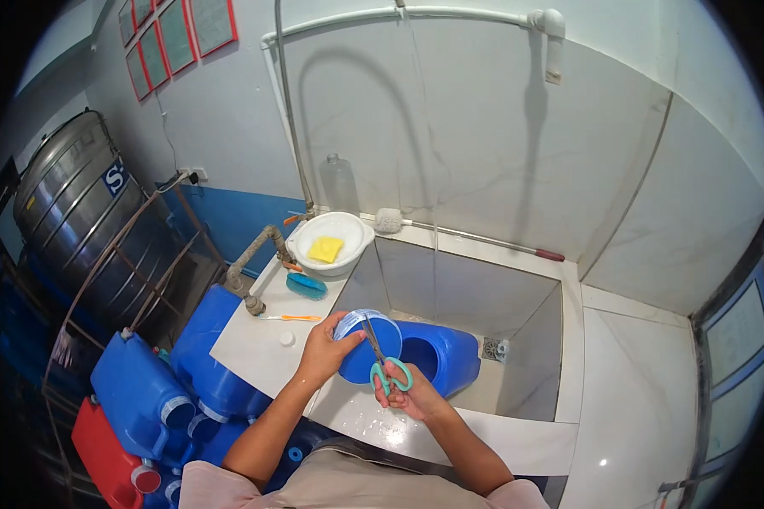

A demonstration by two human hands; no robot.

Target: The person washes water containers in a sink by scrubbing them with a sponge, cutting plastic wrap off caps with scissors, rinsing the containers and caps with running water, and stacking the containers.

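My left hand (323, 352) grips a round blue lid (356, 363) by its edge, with whitish, clear-looking material along its upper rim. In my right hand (412, 399) are scissors (390, 377) with teal handles, my fingers at the loops. Their metal blades point up and lie across the lid near its rim; whether the tips touch it I cannot tell. Just right of the lid, a blue plastic container (454, 356) lies on its side in the tiled sink (530, 373), its wide round mouth facing me.
On the ledge are a white basin (331, 225) with a yellow sponge (325, 249), a blue brush (306, 287), an orange toothbrush (293, 318) and a white cap (287, 338). A long-handled brush (475, 237) lies behind the sink. Several blue jugs (136, 386) and a red one (110, 450) stand at left.
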